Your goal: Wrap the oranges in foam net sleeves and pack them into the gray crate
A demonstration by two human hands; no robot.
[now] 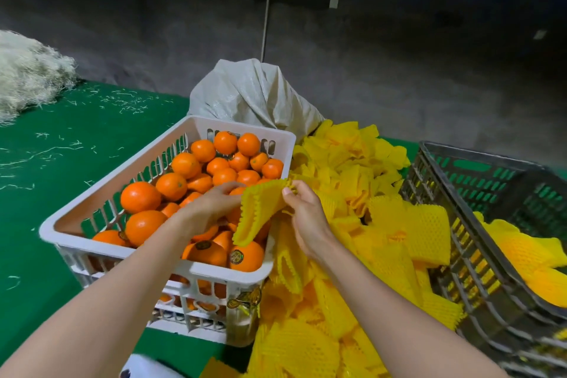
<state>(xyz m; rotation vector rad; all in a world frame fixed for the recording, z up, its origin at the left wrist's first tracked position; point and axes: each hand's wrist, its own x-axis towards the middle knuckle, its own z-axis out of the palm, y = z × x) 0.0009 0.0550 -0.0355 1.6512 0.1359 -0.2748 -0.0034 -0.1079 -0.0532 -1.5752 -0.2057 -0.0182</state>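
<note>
Two hands, one sleeve [260, 209] — we see the right hand [303, 215] grip pinching its top edge, the left hand [211, 205] gripping its other side above the oranges [171, 186] in the white crate [196, 129]. The gray crate [460, 224] at right holds two wrapped ones — a loose sleeve pile [352, 169] lies between.

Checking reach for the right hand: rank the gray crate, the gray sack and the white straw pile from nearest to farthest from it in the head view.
From the right hand:
1. Gray crate, just to its right, past the yellow sleeves.
2. Gray sack, behind the white crate, straight ahead.
3. White straw pile, far left on the green table.
</note>
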